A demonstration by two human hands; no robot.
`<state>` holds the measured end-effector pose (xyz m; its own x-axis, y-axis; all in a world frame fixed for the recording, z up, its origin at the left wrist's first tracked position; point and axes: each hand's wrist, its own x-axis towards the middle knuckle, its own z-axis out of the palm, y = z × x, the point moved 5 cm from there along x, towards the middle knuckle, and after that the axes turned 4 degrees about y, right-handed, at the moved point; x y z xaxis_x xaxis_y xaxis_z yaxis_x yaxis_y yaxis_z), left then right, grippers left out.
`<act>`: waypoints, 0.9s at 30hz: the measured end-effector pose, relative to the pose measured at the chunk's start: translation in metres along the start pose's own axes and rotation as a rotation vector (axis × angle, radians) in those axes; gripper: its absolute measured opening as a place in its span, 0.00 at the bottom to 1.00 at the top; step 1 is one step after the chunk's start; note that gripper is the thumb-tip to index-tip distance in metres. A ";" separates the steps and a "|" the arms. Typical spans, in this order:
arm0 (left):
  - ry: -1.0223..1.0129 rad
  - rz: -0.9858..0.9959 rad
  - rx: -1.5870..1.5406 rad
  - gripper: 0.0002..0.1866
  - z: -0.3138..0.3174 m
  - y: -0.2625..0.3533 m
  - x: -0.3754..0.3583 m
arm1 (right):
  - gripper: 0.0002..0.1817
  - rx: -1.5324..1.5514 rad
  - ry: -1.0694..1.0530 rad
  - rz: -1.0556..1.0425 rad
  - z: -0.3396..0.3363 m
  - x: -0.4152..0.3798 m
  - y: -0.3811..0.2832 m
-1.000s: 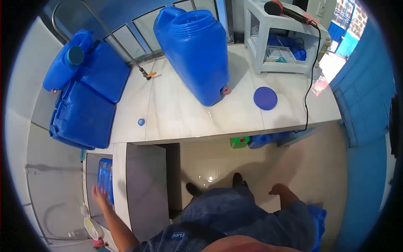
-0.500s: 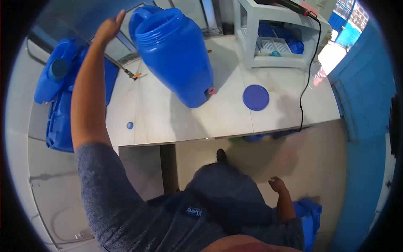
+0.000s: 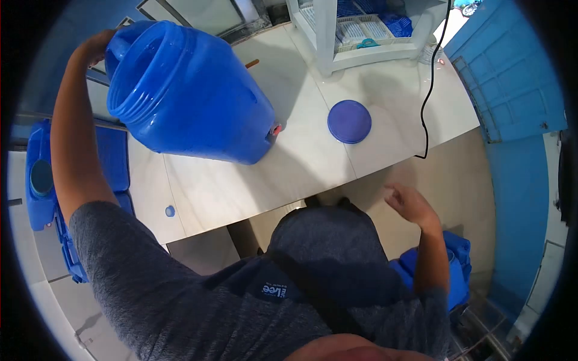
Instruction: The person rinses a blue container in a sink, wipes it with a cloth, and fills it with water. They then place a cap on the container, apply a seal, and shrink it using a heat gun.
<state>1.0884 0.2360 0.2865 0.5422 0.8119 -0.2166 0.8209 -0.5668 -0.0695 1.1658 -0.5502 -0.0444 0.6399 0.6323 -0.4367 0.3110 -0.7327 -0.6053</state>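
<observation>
A large blue jug (image 3: pixel 198 99) with an uncapped threaded mouth tilts toward the left over the white counter (image 3: pixel 283 162), its small red-tipped spout near the base. My left hand (image 3: pixel 98 48) is at the jug's handle, at the upper left; its fingers are mostly hidden behind the handle. My right hand (image 3: pixel 412 203) hangs in the air past the counter's front edge with fingers loosely curled, and nothing shows in it. Flat on the counter, right of the jug, lies a round dark blue lid (image 3: pixel 349 121). A small blue cap (image 3: pixel 170 211) sits near the front left.
Blue containers (image 3: pixel 41 174) stand at the far left. A white rack (image 3: pixel 373 53) holding baskets is at the back right, and a black cable (image 3: pixel 428 99) hangs over the counter's edge. More blue containers (image 3: pixel 457 271) are on the floor at the right.
The jug has tipped further left and looks closer. My left hand has moved down and left with it. My right hand has risen toward the counter edge, and the view has shifted.
</observation>
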 end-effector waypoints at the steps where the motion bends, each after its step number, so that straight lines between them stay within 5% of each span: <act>1: -0.043 0.313 -0.245 0.36 0.009 -0.015 0.024 | 0.22 0.026 0.026 -0.115 -0.007 0.010 -0.013; 3: -0.118 0.634 -0.491 0.36 0.023 -0.015 0.034 | 0.21 0.000 0.084 -0.254 -0.025 0.035 -0.048; 5: 0.232 0.590 -0.701 0.38 0.023 -0.028 0.019 | 0.21 -0.037 0.203 -0.408 -0.035 0.067 -0.073; 6: 0.227 0.587 -0.702 0.38 0.028 -0.023 0.015 | 0.24 -0.140 0.275 -0.459 -0.038 0.087 -0.079; 9: 0.332 0.349 -0.843 0.39 0.044 -0.003 -0.037 | 0.31 -0.334 0.403 -0.532 -0.033 0.130 -0.097; 11: 0.308 -0.056 -1.298 0.39 0.067 0.019 -0.113 | 0.36 -0.416 0.460 -0.599 -0.032 0.150 -0.104; 15: 0.564 0.466 -1.074 0.28 0.184 -0.059 -0.142 | 0.45 -0.447 0.293 -0.590 -0.020 0.174 -0.112; 17: 0.283 0.182 -1.566 0.26 0.264 -0.061 -0.193 | 0.46 -0.450 0.258 -0.567 -0.021 0.178 -0.103; 18: 0.315 0.012 -1.619 0.27 0.304 -0.057 -0.219 | 0.46 -0.455 0.274 -0.535 -0.021 0.178 -0.097; 21: 0.121 -0.216 -1.109 0.29 0.367 -0.013 -0.311 | 0.46 -0.374 0.233 -0.554 -0.020 0.180 -0.093; 24: 0.141 -0.319 -1.265 0.27 0.409 0.023 -0.388 | 0.44 -0.409 0.227 -0.633 -0.028 0.173 -0.093; 27: 0.121 -0.402 -1.355 0.26 0.455 0.021 -0.460 | 0.33 -0.215 0.278 -0.709 -0.104 0.143 -0.107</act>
<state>0.7749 -0.2130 -0.0586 0.1889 0.9290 -0.3181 0.4170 0.2174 0.8825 1.2974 -0.4077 0.0272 0.3816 0.9014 0.2046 0.8214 -0.2292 -0.5223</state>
